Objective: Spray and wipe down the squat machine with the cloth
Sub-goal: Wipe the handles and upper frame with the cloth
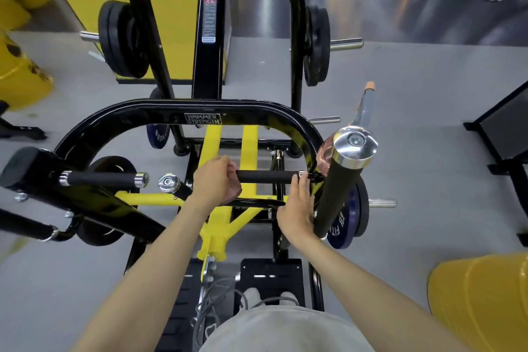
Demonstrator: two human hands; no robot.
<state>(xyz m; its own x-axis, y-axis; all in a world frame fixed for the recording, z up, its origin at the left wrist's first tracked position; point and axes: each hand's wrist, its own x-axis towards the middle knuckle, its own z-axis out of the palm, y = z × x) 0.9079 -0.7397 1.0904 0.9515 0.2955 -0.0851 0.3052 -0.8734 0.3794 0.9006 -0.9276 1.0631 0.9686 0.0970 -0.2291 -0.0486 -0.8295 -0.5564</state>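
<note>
At frame centre, the left hand [215, 180], fingers closed around a dark cloth [236, 184], wipes the squat machine's padded handle [267, 176], the right hand [295, 208] loosely open alongside; most surfaces apparently remain.

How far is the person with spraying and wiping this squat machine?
Done: nothing shows which parts are already clean. The spray bottle sits by the frame, unheld, so spraying here is probably done. In hand: the left hand wraps a dark cloth around the short black grip; the right hand rests open at its other end. Left: likely the opposite grip and the frame.
</note>
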